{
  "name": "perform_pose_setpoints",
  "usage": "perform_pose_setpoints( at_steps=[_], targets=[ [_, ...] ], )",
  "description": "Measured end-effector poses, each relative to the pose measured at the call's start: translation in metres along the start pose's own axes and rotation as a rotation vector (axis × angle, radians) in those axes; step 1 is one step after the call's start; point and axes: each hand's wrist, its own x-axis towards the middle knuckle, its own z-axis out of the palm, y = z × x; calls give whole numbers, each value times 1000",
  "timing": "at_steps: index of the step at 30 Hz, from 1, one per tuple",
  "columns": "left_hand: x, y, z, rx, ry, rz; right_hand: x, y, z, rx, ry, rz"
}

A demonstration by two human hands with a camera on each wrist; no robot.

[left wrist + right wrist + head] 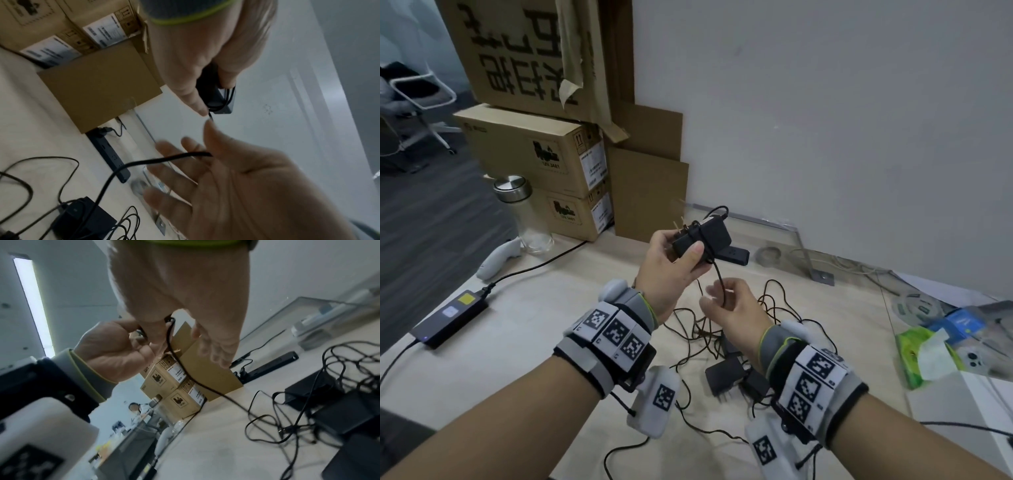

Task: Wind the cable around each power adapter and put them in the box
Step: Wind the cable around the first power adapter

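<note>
My left hand [681,246] grips a black power adapter [709,234] in the air, prongs pointing left, with a few turns of its thin black cable [719,274] wound round it. Just below, my right hand [717,296] pinches that cable between thumb and fingers; in the left wrist view the cable [156,161] runs across its palm. Several more black adapters [729,375] lie on the table in a tangle of cables beneath my right wrist. A plain cardboard box [650,195] stands against the wall behind the held adapter.
Stacked labelled cartons [544,157] stand at the back left, with a glass bottle [524,212] and a white controller [498,260] before them. A laptop power brick [452,318] lies left. A black power strip [732,255] and clear stand [791,246] sit by the wall; a green tissue pack [924,356] lies right.
</note>
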Motion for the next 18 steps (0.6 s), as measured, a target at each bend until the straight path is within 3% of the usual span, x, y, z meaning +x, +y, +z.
perform_pose_setpoints(
  at_steps=[2,4,7,9,13,15,18],
  targets=[
    [2,-2,-3,93,0,40,-5,-8,4,100,-74,26],
    [8,-2,-14,360,15,144,-6,-10,0,98,-114,93],
    [17,-4,-35,851,-47,259,0,-15,-19,-328,-74,5],
    [20,-5,-45,1053,-110,213,2,-28,-34,-622,-74,-113],
    [18,-6,-50,1231,-413,135,4,-54,-51,-820,-34,-308],
    [12,-5,-45,1247,-555,122,11,-57,-55,-770,-23,-372],
    [6,-2,-37,1122,-672,84,20,-52,-62,-611,1,-344]
  ],
)
